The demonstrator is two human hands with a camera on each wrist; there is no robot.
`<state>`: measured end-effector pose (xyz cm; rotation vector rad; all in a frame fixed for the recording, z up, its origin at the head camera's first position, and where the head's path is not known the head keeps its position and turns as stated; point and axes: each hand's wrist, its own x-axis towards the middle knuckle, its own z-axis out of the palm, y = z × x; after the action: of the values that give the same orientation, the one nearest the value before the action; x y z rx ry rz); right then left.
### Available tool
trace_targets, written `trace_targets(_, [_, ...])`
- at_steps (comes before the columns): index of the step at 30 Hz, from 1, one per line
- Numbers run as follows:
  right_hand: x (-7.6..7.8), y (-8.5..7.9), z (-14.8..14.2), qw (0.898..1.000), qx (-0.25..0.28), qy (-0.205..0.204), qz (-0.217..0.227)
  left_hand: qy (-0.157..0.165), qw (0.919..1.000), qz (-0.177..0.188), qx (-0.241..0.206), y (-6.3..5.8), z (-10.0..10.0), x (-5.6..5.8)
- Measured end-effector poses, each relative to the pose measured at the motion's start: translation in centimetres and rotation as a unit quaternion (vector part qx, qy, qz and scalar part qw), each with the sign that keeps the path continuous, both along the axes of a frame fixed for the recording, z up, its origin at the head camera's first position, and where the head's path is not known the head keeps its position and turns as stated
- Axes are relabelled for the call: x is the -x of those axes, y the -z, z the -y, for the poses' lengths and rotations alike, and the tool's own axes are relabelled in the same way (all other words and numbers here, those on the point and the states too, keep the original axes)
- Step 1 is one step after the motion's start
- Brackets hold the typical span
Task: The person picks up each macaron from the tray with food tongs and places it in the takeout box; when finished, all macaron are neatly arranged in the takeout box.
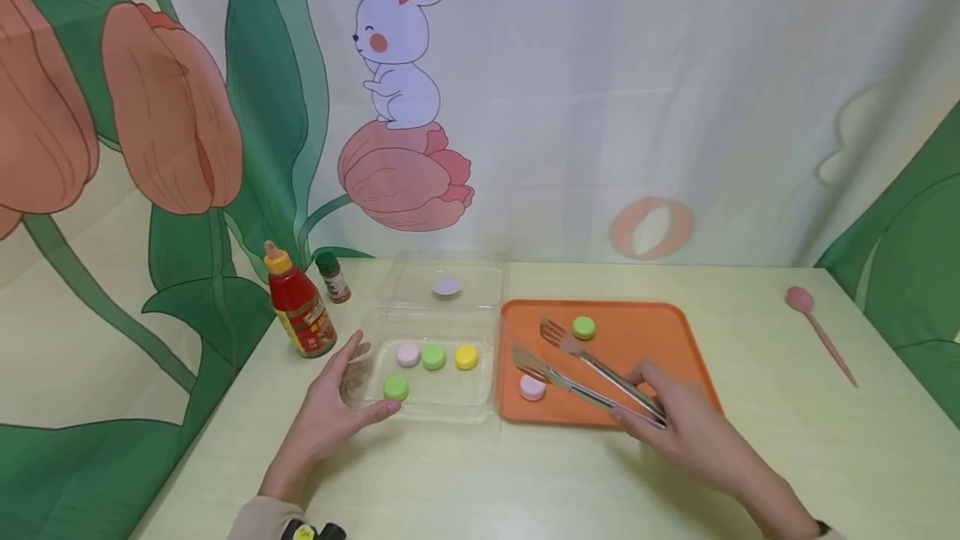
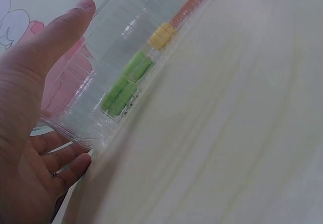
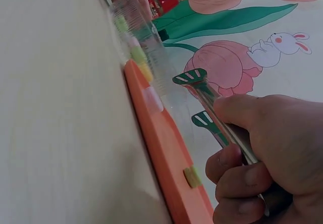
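My right hand (image 1: 686, 432) grips metal tongs (image 1: 572, 347) with slotted heads. Their tips stand spread over the orange tray (image 1: 645, 332), nothing between them. Under the nearer tip lies a pink macaron (image 1: 532, 388); a green macaron (image 1: 583, 327) sits beyond the farther one. To the tray's left is a clear plastic box (image 1: 450, 413), lid raised at the back. In it are a pink macaron (image 1: 408, 354), a yellow macaron (image 1: 466, 357) and two green macarons (image 1: 396, 387). My left hand (image 1: 330, 415) rests at the box's left end, thumb and fingers spread around the corner.
A red sauce bottle (image 1: 302, 311) and a small green-capped spice jar (image 1: 333, 277) stand at the back left. On the far right lies a pink spoon (image 1: 817, 330). A printed curtain (image 1: 570, 107) hangs along the table's back edge.
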<state>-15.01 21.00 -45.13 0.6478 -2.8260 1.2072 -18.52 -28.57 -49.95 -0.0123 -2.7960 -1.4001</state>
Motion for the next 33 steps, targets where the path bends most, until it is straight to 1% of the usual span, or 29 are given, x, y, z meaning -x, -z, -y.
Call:
trace_targets(4, [-0.3, 0.7, -0.5, 0.999, 0.001, -0.012, 0.030, 0.000, 1.0000, -0.001, -0.001, -0.1, 0.0, -0.1])
trace_targets(7, [-0.5, 1.1, -0.6, 0.999, -0.007, -0.011, 0.041, -0.001, 1.0000, 0.001, -0.001, -0.1, -0.1, -0.1])
trace_targets(10, [-0.5, 1.5, -0.6, 0.999, -0.019, -0.011, 0.043, -0.002, 1.0000, 0.003, 0.000, -0.1, -0.1, -0.1])
trace_targets(14, [-0.4, 1.9, -0.5, 0.998, -0.040, -0.004, 0.044, -0.003, 1.0000, 0.008, 0.003, -0.2, -0.2, -0.1])
trace_targets(21, [-0.2, 2.2, -0.3, 0.996, -0.063, 0.016, 0.067, -0.001, 1.0000, 0.005, 0.004, -0.4, -0.2, -0.1])
trace_targets(27, [0.0, 2.5, -0.5, 0.997, -0.061, 0.003, 0.052, 0.004, 1.0000, 0.001, 0.005, -0.6, -0.2, -0.3])
trace_targets(30, [0.1, 2.4, -0.5, 0.997, -0.058, -0.011, 0.043, 0.005, 1.0000, -0.003, 0.003, -0.5, -0.2, -0.3])
trace_targets(33, [0.2, 2.4, -0.5, 0.997, -0.061, -0.015, 0.044, 0.005, 1.0000, -0.003, 0.002, -0.3, -0.2, -0.2])
